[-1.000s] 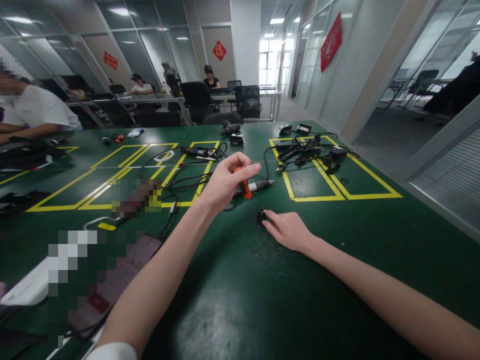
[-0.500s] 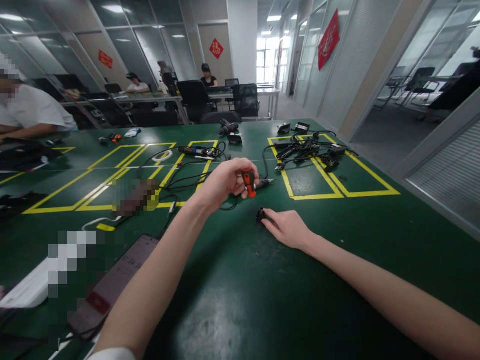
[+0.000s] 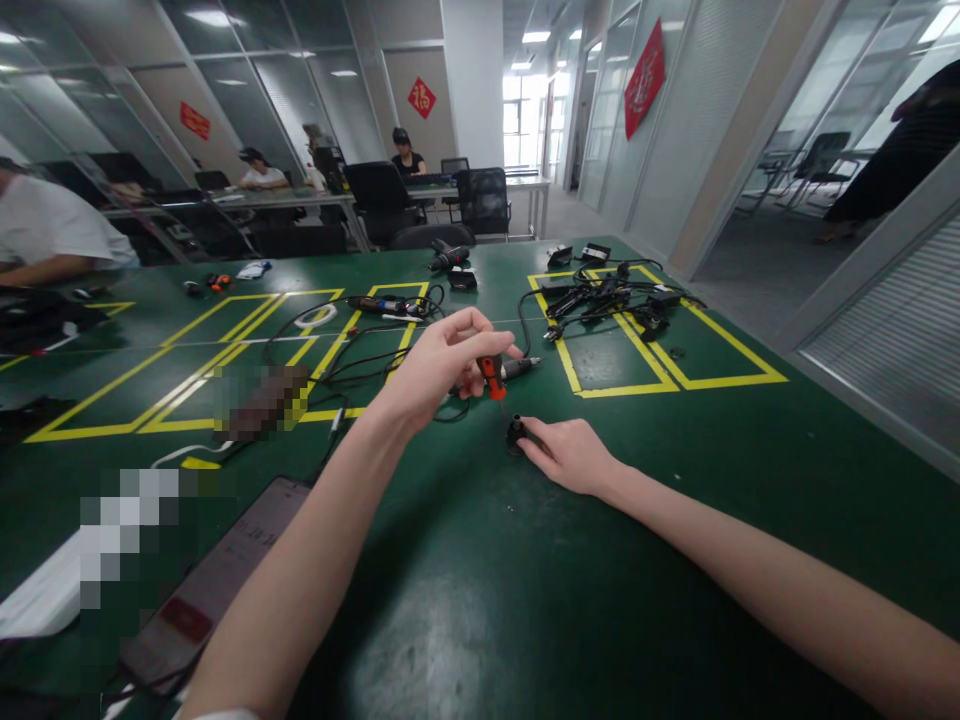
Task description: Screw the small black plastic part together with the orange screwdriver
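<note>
Here, left hand point(image 3: 446, 362) tight around screwdriver point(image 3: 493, 377), right hand point(image 3: 574, 455) tight on black part point(image 3: 514, 432) (red sign point(image 3: 422, 98) beyond: "福").

A phone point(image 3: 214, 575) lies on the green table point(image 3: 540, 610), with black chairs point(image 3: 381, 200) and a red diamond sign point(image 3: 421, 97) beyond.

The far red diamond sign point(image 3: 422, 98) reads "福".

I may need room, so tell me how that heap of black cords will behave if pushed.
The heap of black cords would probably bend and slump, since its cords curve loosely. It would likely drag as one tangle, because strands cross. The plug at its left might trail.
</note>
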The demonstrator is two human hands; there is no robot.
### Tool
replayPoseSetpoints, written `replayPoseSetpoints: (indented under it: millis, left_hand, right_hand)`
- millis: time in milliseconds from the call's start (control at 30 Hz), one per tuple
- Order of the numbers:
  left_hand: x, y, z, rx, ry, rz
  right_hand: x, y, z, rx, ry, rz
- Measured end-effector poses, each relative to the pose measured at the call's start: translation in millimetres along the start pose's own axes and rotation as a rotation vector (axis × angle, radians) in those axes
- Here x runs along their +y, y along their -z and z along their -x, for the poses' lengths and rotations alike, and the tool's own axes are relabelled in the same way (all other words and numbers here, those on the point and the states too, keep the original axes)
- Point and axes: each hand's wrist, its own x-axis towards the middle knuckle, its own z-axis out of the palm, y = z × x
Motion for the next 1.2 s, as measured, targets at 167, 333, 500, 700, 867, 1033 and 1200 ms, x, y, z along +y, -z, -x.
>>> replayPoseSetpoints:
  millis: [167, 333, 500, 700, 867, 1033, 1200]
  left_hand:
    - [1.2, 7.8, -2.7, -0.066, 0.051, 0.038]
    - [0.5, 7.3, -4.5, -0.162, 0.123, 0.154]
    - [-2.8, 6.2, -6.6, -0.162, 0.161, 0.286]
    - [-4.9, 7.6, -7.1, -0.074, 0.100, 0.269]
    - [-5.0, 9.0, -6.4, -0.089, 0.106, 0.249]
    - [-3.5, 10.7, -6.7, -0.089, 0.123, 0.309]
    - [-1.6, 11.7, -7.5, -0.131, 0.133, 0.343]
  right_hand:
    - [0.5, 0.4, 0.7, -0.005, 0.001, 0.004]
    - [0.8, 0.5, 0.7, -0.008, 0.004, 0.004]
    - [-0.9, 2.7, 0.3, -0.013, 0.003, 0.000]
    - [-1.4, 3.4, -0.1, -0.025, 0.003, 0.002]
    - [-0.4, 1.7, -0.5, -0.030, 0.003, 0.000]
    - [-0.9, 2.1, 0.1, -0.030, -0.005, 0.002]
    - [-1.2, 3.6, 0.1, -0.019, -0.002, -0.006]
